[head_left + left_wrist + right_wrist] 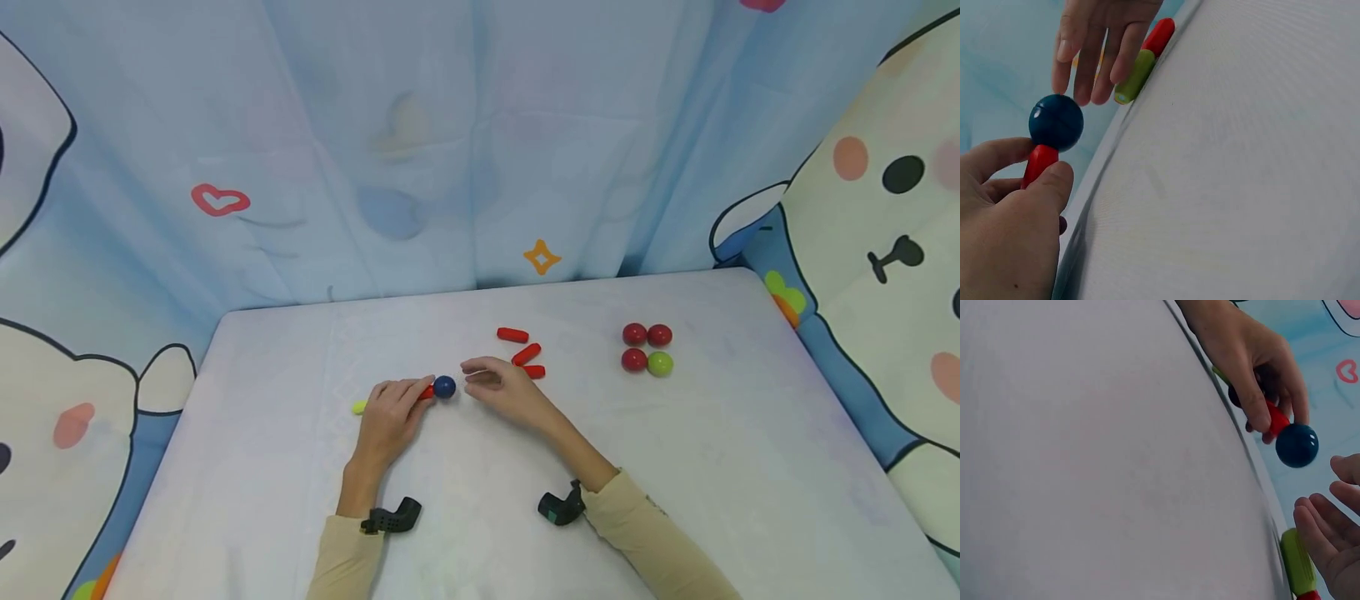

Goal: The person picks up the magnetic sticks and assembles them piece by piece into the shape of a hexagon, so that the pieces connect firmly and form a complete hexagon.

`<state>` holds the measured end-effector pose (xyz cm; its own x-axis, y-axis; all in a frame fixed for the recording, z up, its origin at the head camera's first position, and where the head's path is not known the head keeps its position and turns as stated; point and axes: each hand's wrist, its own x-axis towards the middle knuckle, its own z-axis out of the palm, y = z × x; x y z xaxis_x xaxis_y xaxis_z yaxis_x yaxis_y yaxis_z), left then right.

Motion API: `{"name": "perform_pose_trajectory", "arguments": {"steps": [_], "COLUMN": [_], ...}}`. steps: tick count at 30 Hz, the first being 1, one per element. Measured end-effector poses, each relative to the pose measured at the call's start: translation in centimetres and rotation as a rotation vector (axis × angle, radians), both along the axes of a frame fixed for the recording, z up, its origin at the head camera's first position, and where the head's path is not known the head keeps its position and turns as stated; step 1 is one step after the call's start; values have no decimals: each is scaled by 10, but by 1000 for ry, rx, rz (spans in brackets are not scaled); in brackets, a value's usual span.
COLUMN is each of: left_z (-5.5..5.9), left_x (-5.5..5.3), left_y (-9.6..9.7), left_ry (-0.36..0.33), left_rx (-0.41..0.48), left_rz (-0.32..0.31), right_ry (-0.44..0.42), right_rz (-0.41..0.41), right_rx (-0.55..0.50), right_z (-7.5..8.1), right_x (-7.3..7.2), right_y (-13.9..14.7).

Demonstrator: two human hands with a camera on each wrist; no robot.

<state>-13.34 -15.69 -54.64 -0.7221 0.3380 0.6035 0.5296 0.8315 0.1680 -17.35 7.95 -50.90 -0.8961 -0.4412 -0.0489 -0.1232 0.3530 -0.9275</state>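
One red stick [1039,164], tipped by a blue ball [1056,123], is pinched by the left hand [388,421], well inside the table [720,450] edges; right hand [512,392], fingers slightly spread, just beside the ball.

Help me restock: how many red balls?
3, at right: rear left red ball, rear right red ball, front red ball beside the green ball; the left hand may hide more.

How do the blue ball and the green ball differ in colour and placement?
The blue ball is dark; the green ball is bright. The blue ball meets the end of a red stick that the left hand pinches; the green ball sits beside red balls, untouched. Both are round.
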Motion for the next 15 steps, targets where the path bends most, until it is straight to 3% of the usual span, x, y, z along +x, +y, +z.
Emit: {"name": "perform_pose_trajectory", "arguments": {"steps": [7,11,15], "left_z": [-1,-1,0], "left_x": [0,0,0], "left_y": [-1,-1,-1], "left_ry": [33,16,2], "left_rx": [41,33,33], "left_rz": [41,61,88], "right_ry": [41,45,41], "right_rz": [-92,-130,-125], "right_rx": [38,90,139], "right_z": [9,15,19], "right_x": [-20,-28,-34], "right_y": [30,51,67]}}
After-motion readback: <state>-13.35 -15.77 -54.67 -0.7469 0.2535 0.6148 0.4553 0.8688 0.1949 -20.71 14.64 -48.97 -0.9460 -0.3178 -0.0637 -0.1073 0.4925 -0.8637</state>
